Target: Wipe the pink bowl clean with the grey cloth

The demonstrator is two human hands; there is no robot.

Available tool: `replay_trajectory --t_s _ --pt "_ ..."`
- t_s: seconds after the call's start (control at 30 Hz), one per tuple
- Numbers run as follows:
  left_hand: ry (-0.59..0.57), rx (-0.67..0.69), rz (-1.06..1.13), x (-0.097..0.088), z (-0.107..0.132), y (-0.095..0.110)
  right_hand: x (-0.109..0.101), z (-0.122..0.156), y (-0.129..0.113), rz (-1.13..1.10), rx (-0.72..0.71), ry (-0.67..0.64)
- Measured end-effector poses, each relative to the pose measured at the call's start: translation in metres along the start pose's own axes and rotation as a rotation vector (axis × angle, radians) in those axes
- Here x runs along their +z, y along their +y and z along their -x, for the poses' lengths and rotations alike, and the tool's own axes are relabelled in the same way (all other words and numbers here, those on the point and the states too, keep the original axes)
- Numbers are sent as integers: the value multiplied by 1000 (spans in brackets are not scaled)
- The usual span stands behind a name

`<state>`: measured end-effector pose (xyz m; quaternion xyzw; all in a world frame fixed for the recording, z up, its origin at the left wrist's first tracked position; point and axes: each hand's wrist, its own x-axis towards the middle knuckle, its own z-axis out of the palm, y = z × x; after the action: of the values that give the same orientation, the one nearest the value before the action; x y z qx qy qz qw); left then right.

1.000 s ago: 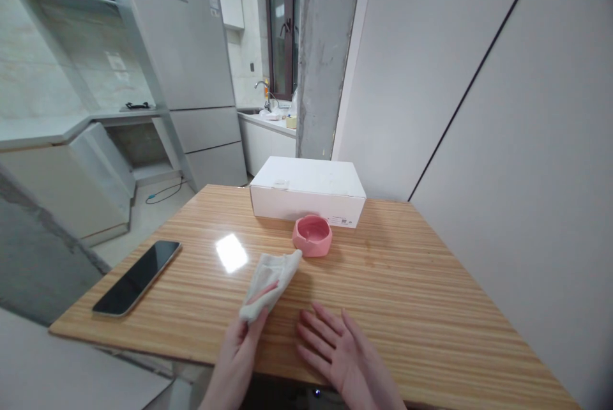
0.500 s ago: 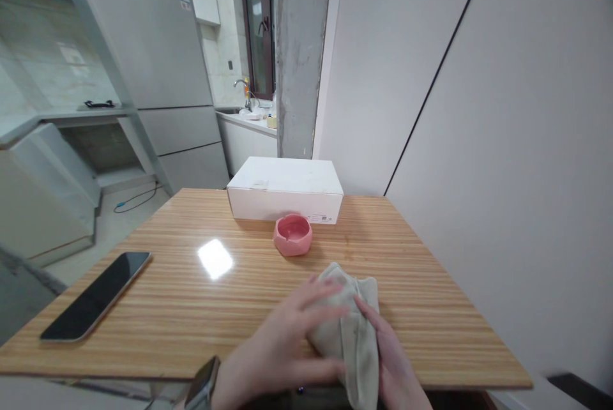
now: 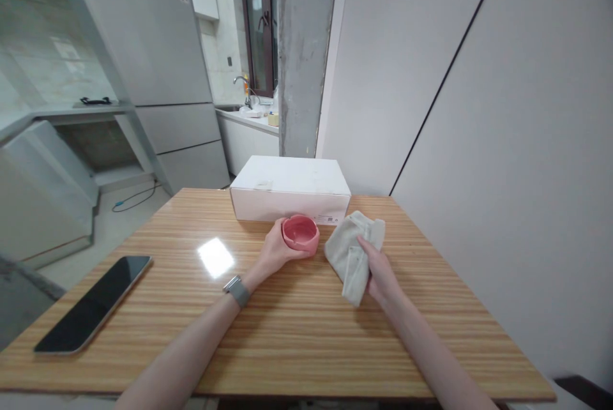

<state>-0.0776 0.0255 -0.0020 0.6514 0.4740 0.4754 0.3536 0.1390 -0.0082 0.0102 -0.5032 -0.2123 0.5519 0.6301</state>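
In front of the white box, a pink ashtray-like bowl (image 3: 302,239) with notches in its rim is gripped from its left side by my left hand (image 3: 278,248). The thumb lies along the near side, and the other fingers are mostly hidden behind the bowl. To the right, my right hand (image 3: 380,269) holds a folded pale grey cloth (image 3: 348,249), thumb on top. The cloth hangs just beside the bowl, with a small gap between them.
A white box (image 3: 290,204) stands at the back of the striped wooden table (image 3: 287,346). On the left lies a black phone (image 3: 96,304). A white wall (image 3: 502,161) runs along the right side. A fridge (image 3: 153,46) and a sink counter are beyond the table.
My left hand has left the cloth and reached forward to grip the pink bowl. My right hand has carried the cloth forward, away from the table's near edge, beside the bowl.
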Motion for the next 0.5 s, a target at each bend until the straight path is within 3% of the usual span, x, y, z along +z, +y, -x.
replay_trajectory --t_s 0.13,0.27,0.33,0.43,0.5 --pt "64 95 31 0 4 16 39 -25 11 -9 -92 -47" --pt "82 177 142 5 13 28 63 -24 28 -59 -147 -116" --pt "6 86 288 9 17 30 67 -18 33 -88 -177 -96" --pt "-151 -215 679 14 19 27 66 -11 35 -119 -218 -10" --pt "-183 -379 906 16 18 23 64 -7 35 -119 -276 17"
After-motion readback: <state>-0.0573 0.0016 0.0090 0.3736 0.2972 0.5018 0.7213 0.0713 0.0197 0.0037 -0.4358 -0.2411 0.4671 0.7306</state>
